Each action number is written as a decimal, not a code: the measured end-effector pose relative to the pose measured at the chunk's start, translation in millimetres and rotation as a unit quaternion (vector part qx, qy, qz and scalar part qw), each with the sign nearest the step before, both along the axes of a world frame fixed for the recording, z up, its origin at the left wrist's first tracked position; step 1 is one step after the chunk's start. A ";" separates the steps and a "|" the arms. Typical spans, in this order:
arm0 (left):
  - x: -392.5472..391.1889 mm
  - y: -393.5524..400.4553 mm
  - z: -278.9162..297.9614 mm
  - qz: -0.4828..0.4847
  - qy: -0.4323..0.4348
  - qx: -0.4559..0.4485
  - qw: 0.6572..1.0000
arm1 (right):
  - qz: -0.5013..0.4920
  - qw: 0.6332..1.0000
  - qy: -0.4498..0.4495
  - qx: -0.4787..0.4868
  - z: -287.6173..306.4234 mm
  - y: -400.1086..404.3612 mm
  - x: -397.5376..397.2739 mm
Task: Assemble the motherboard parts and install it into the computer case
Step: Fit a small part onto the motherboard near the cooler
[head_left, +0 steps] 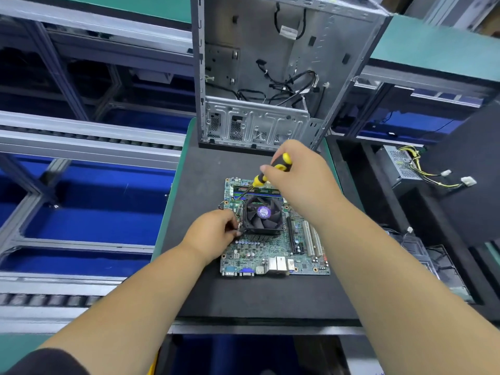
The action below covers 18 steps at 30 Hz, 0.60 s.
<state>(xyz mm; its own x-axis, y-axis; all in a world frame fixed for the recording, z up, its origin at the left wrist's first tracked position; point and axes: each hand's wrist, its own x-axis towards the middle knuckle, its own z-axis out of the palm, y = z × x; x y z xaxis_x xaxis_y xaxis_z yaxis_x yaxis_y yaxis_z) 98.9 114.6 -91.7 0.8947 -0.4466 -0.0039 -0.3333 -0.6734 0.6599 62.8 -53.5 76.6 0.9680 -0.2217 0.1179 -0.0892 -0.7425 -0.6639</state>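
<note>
One view only, head-worn, so I have nothing to cross-check against. It looks forward and steeply down from above the bench, close in. Wide-angle lens: shelf rails bow outward at 9 and 3 o'clock. Both forearms enter from 6 o'clock, running up toward centre. The motherboard [273, 234] sits just below frame centre on the black mat [259, 296]; the open computer case [284, 74] stands at 12 o'clock, farther off. The power supply [403, 166] falls at 3 o'clock, near the edge.
</note>
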 end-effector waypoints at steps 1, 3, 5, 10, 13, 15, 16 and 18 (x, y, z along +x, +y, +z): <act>-0.8 -0.7 0.6 -0.007 -0.015 0.017 1.000 | -0.005 1.000 0.000 0.010 -0.3 -2.6 -0.3; -2.6 -1.8 0.4 -0.019 -0.040 0.042 0.998 | -0.018 0.999 0.004 0.028 -3.5 -7.4 -1.6; -3.1 -2.1 0.2 -0.019 -0.035 0.041 0.998 | -0.027 0.999 0.005 0.041 -8.3 -10.8 -3.1; -0.9 -2.6 1.0 0.001 0.010 -0.009 1.000 | -0.045 0.997 -0.015 0.058 -13.7 -16.1 -6.2; -2.0 -2.4 1.7 -0.011 -0.036 -0.010 0.999 | -0.055 0.995 -0.026 0.074 -13.4 -18.2 -6.8; -3.2 -1.0 0.1 -0.018 -0.061 0.002 0.998 | -0.061 0.995 -0.030 0.076 -13.8 -20.7 -7.7; -4.0 -0.3 -0.9 -0.016 -0.062 0.003 0.998 | -0.062 0.995 -0.031 0.078 -14.4 -22.3 -8.2; -4.9 1.1 -2.5 -0.016 -0.053 -0.007 0.998 | -0.067 0.994 -0.032 0.083 -16.5 -25.6 -8.8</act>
